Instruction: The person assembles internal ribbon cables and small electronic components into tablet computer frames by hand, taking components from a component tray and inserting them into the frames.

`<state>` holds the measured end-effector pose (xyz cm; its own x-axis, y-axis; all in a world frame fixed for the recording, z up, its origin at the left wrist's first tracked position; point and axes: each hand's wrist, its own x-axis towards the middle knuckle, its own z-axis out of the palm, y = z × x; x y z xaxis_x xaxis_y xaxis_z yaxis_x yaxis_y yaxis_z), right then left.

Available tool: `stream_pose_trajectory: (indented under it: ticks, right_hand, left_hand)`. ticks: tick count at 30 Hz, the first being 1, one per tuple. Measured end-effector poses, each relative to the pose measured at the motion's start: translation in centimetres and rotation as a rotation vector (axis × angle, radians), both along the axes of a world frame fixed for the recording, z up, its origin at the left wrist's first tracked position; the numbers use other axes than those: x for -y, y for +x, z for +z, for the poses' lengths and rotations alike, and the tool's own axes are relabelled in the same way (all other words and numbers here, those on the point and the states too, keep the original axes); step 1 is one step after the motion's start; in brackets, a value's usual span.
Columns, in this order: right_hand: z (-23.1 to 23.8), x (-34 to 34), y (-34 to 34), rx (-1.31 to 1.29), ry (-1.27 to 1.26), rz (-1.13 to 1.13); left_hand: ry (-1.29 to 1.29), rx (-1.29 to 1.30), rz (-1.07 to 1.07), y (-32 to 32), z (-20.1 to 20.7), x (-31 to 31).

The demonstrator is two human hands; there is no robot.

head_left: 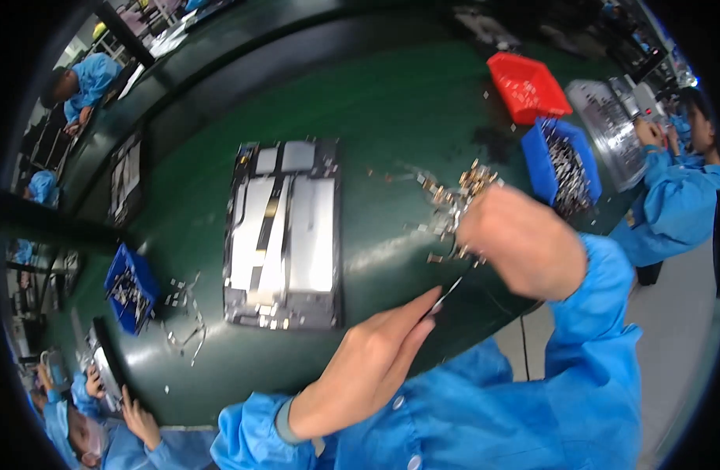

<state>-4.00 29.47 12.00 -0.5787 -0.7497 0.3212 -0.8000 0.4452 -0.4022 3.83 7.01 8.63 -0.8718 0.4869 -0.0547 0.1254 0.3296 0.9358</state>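
My left hand point(373, 354) is closed in a pinch, thumb against fingers, near the front edge of the table. From its fingertips a thin silver strip point(452, 290) with a dark end points toward the right. My right hand point(523, 241) is over the near side of a pile of small metal connectors and flex pieces point(471, 182). Motion smears it and its fingers are turned away, so its grip is hidden. Left of the pile lies an opened tablet point(311, 235), its silver battery cells and a dark ribbon cable showing.
A red bin point(564, 102) and a blue bin point(535, 160) of small parts stand at the right. Another blue bin point(147, 276) and loose cables point(189, 329) lie left on the green table point(407, 102). Co-workers in blue sit at the right point(673, 207) and lower left point(168, 450).
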Motion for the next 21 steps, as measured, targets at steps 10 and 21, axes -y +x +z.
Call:
stream_pose_trajectory:
  ticks: [10, 21]
  right_hand:
    - [0.2, 0.8, 2.0, -0.315, -0.335, -0.230]
    - [-2.9, 0.5, 5.8, 0.215, -0.630, -0.422]
  left_hand:
    - [0.361, 0.360, -0.053, 0.2, 0.9, -0.6]
    - [0.357, 0.183, 0.036, 1.1, 0.2, -2.2]
